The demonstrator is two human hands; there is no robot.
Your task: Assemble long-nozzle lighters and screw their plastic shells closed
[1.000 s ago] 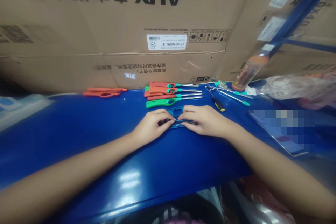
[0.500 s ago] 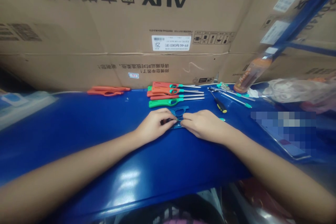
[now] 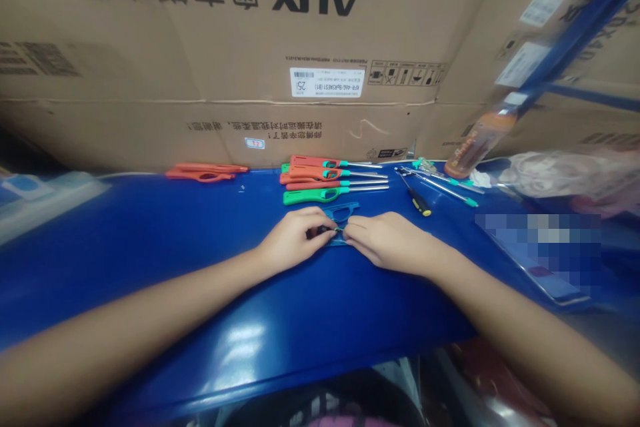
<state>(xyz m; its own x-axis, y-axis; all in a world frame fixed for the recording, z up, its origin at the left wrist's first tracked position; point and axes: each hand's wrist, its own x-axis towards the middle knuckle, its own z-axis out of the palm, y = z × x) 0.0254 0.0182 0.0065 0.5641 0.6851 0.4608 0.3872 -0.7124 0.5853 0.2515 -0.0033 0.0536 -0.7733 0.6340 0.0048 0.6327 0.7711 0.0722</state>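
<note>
Left hand pinches a small dark part, thin light strand at its end. Right hand curled in close; grip hidden, can't tell what it holds. Landmark: green plastic long-nosed lighter. Blue plastic looped shell piece sits just on the person's side of it; flat translucent blue piece nearer still. Risk: strand could slip or snap if tugged askew. Versus 0.5 s ago: teal tip beyond right hand no longer shows.

Free tabletop beside left hand, lighters beyond, carton behind
</note>
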